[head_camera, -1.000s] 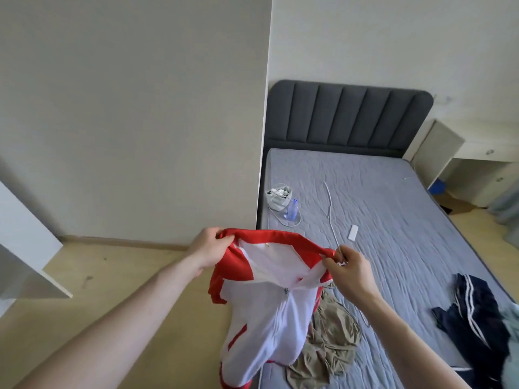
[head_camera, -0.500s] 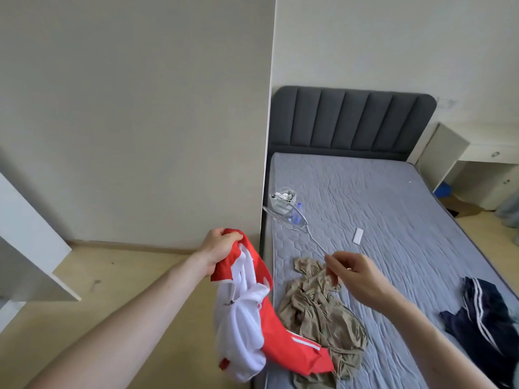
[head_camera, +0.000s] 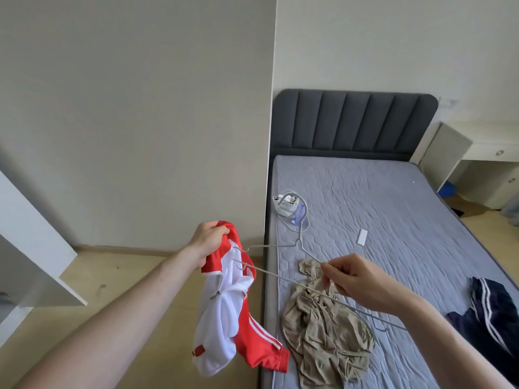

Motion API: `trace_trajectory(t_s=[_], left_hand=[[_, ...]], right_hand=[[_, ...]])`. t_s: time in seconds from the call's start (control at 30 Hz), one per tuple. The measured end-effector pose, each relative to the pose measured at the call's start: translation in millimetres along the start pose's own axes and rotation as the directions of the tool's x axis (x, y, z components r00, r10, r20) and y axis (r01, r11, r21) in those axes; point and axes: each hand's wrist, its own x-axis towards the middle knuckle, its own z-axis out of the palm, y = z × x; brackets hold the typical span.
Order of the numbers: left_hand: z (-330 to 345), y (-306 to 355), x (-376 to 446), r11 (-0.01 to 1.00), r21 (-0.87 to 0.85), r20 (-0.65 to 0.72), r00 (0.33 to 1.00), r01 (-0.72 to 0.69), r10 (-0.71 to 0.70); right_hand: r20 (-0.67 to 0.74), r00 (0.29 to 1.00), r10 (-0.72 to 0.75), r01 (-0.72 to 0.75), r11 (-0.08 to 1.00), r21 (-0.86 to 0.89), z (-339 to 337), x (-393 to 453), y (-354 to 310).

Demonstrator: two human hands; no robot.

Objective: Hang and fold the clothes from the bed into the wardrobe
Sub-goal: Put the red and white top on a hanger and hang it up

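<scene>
My left hand (head_camera: 209,239) grips the collar of a red and white zip jacket (head_camera: 233,313), which hangs bunched beside the bed's left edge. A thin grey wire hanger (head_camera: 283,245) is held above the bed by my right hand (head_camera: 354,279), which pinches its lower bar. The hanger's left end touches the jacket's collar; its hook points toward the head of the bed. Below the hanger, a crumpled beige garment (head_camera: 323,332) lies on the grey mattress (head_camera: 393,220). At the right edge of the mattress lies a dark navy garment with white stripes (head_camera: 488,313).
A small white bag with a blue bottle (head_camera: 289,206) and a small white flat item (head_camera: 362,236) lie on the mattress. A white wardrobe panel and shelf (head_camera: 33,248) stand at the left. White desk furniture (head_camera: 477,164) stands right of the bed.
My right hand let go of the jacket and picked up the wire hanger from the bed. The jacket dropped into a bunch hanging from my left hand.
</scene>
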Motion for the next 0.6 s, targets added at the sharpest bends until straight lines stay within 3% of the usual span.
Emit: trace_trajectory(t_s=[0.27, 0.37, 0.43, 0.53, 0.6], left_hand=[[12, 50, -33, 0.975, -0.061, 0.234, 0.947, -0.212, 0.221], [22, 72, -52, 0.959, -0.169, 0.320, 0.907, -0.228, 0.273], [26, 83, -63, 0.953, -0.212, 0.350, 0.894, -0.216, 0.280], [26, 90, -75, 0.935, -0.059, 0.434, 0.834, -0.351, 0.341], [26, 90, -81, 0.835, 0.146, 0.519, 0.759, -0.531, 0.392]], right_hand=[[0.026, 1.000, 0.001, -0.003, 0.997, 0.079, 35, 22, -2], [-0.031, 0.999, -0.036, 0.039, 0.993, 0.113, 55, 32, -1], [-0.115, 0.992, -0.053, 0.079, 0.968, 0.236, 64, 34, -1], [-0.208, 0.975, -0.074, 0.150, 0.912, 0.382, 68, 35, -3], [-0.226, 0.970, -0.094, 0.174, 0.914, 0.366, 66, 35, -4]])
